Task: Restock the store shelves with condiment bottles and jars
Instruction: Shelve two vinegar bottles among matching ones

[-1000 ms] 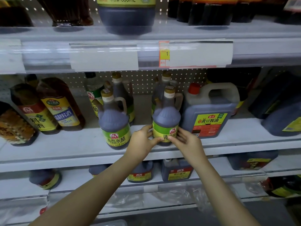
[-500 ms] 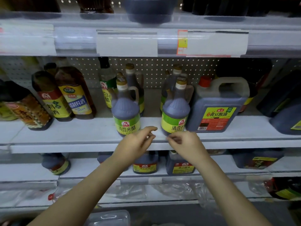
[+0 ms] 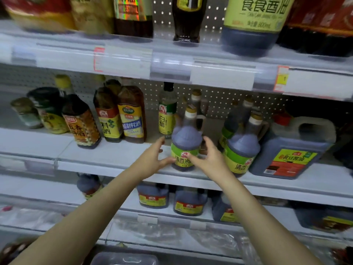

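Note:
A dark vinegar jug (image 3: 186,138) with a green label and a gold cap stands upright near the front of the middle shelf (image 3: 114,159). My left hand (image 3: 154,159) is at its left side and my right hand (image 3: 210,157) at its right. Both hands have their fingers spread, and each thumb touches the label low down. A second jug of the same kind (image 3: 242,148) stands just to the right, with more of them behind both.
A big square soy sauce jug (image 3: 294,150) sits to the right. A white vinegar bottle (image 3: 167,115) and cooking wine bottles (image 3: 131,115) stand to the left. The upper shelf (image 3: 172,60) hangs close above. Squat bottles (image 3: 152,196) line the lower shelf.
My hands let go of the right-hand green-label jug, pulled back, and now flank the left-hand one. The view has swung left and moved closer.

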Demonstrator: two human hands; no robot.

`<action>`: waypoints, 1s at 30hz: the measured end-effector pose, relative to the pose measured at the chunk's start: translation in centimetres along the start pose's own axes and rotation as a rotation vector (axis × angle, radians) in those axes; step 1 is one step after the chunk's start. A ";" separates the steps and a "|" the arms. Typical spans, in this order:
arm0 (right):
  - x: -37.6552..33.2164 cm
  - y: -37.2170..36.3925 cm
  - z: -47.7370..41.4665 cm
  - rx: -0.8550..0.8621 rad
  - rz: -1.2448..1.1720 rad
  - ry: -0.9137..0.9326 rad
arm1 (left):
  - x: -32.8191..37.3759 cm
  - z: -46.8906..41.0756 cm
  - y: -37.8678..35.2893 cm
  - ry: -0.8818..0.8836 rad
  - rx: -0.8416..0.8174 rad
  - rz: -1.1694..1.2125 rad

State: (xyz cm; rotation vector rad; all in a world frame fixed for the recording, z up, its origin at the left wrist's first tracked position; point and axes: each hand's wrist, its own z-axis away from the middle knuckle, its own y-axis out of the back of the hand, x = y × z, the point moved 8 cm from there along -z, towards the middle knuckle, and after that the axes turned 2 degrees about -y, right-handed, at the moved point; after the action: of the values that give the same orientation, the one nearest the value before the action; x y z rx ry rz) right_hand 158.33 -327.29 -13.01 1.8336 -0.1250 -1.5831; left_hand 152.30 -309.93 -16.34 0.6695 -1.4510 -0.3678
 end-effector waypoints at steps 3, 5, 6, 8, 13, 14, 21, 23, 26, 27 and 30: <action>0.6 -0.3 -0.3 -0.028 -0.010 -0.019 | 0.6 -0.9 -1.4 -0.076 -0.146 0.159; 0.8 -0.7 -0.2 -0.050 -0.014 -0.005 | 1.0 -1.0 -1.8 -0.089 -0.153 0.233; 0.9 -0.9 -0.1 -0.055 -0.020 0.010 | 1.1 -1.1 -1.9 -0.087 -0.140 0.260; 1.1 -1.2 -0.1 -0.069 -0.042 0.026 | 1.2 -1.2 -2.0 -0.085 -0.119 0.293; 1.9 -0.4 -0.3 -0.075 -0.111 0.009 | 1.6 -1.4 -2.7 -0.100 -0.105 0.286; 2.1 -0.2 -0.4 -0.069 -0.112 0.006 | 1.7 -1.6 -2.9 -0.105 -0.107 0.288; 3.0 0.4 -0.9 -0.039 -0.141 0.004 | 2.2 -2.1 -3.4 -0.084 -0.152 0.321; 3.1 0.3 -0.9 -0.019 -0.153 0.002 | 2.3 -2.2 -3.5 -0.082 -0.167 0.321; 3.2 0.2 -0.9 0.006 -0.162 0.011 | 2.4 -2.4 -3.4 -0.087 -0.176 0.322; 3.3 0.2 -0.9 0.007 -0.170 0.012 | 2.4 -2.4 -3.4 -0.089 -0.178 0.321; 3.4 0.0 -1.0 -0.007 -0.187 0.014 | 2.3 -2.2 -3.5 -0.084 -0.158 0.344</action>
State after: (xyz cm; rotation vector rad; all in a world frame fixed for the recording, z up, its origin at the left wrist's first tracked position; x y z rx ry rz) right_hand 160.12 -328.58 -15.85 1.8961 0.0602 -1.6940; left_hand 155.30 -313.65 -16.66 0.2724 -1.5660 -0.2397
